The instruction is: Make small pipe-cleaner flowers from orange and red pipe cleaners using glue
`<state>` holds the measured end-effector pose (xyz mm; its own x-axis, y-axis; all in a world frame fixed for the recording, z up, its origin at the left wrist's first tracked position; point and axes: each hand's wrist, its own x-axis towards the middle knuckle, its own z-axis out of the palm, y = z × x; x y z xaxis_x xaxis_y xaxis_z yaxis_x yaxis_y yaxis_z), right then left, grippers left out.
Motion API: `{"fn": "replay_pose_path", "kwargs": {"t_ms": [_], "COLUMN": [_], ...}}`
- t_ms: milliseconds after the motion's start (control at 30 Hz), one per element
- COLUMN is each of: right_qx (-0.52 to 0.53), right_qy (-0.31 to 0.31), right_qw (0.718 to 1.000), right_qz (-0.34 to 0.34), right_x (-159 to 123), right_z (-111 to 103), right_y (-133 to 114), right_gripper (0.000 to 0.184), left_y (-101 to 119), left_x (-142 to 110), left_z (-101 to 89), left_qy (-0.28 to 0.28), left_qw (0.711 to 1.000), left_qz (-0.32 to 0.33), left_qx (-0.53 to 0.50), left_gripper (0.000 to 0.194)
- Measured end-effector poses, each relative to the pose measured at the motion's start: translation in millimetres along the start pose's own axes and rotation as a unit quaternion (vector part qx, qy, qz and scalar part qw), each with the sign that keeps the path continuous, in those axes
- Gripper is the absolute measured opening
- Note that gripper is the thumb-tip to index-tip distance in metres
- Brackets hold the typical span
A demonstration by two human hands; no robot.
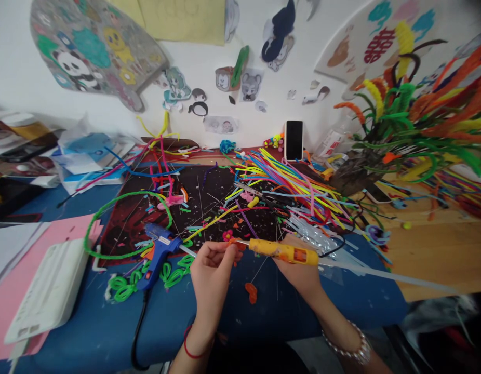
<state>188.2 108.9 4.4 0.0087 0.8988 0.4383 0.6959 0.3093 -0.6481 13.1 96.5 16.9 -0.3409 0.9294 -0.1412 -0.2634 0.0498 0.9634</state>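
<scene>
My right hand (298, 270) grips a yellow glue gun (283, 252) that lies level, its nozzle pointing left. My left hand (211, 270) pinches a small orange pipe-cleaner piece (233, 243) right at that nozzle tip. Both hands hover over the front of a blue table (342, 301). A small orange pipe-cleaner shape (251, 292) lies on the blue surface just below the hands. A clear glue stick (384, 272) juts out to the right behind the gun.
A blue glue gun (158, 254) with a black cord lies left of my left hand, among green pipe-cleaner loops (125, 288). A black mat (209, 208) strewn with scraps, a heap of coloured pipe cleaners (298, 187), a phone (294, 140) and a white box (49, 291) surround the spot.
</scene>
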Motion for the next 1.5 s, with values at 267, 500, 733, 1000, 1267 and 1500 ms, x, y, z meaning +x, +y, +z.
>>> {"fn": "replay_pose_path", "kwargs": {"t_ms": [267, 500, 733, 1000, 1267, 1500], "right_qx": [-0.005, -0.005, -0.014, -0.031, -0.204, -0.224], "right_qy": [-0.005, -0.008, -0.005, 0.035, -0.048, -0.112], "right_qw": [1.0, 1.0, 1.0, 0.998, 0.969, 0.954], "right_qz": [0.013, 0.017, 0.003, -0.041, -0.13, -0.164], "right_x": [1, 1, 1, -8, -26, -24], "right_z": [-2, -1, -3, -25, -45, -37], "right_y": [1, 1, 3, 22, 55, 56], "right_gripper": [0.032, 0.032, 0.031, 0.011, 0.021, 0.036], "left_y": [4, 0, 0, 8, 18, 25], "left_x": [0, 1, 2, 2, -5, -13], "left_z": [0.4, -1.1, -3.0, -11.0, -35.8, -40.2], "left_qy": [0.005, 0.004, 0.01, -0.033, -0.099, -0.149], "left_qw": [1.0, 1.0, 1.0, 0.999, 0.994, 0.981], "left_qz": [-0.004, 0.003, 0.004, -0.012, -0.009, -0.006], "left_qx": [0.007, 0.006, -0.015, -0.024, 0.054, 0.121], "left_gripper": [0.017, 0.016, 0.014, 0.012, 0.015, 0.012]}}
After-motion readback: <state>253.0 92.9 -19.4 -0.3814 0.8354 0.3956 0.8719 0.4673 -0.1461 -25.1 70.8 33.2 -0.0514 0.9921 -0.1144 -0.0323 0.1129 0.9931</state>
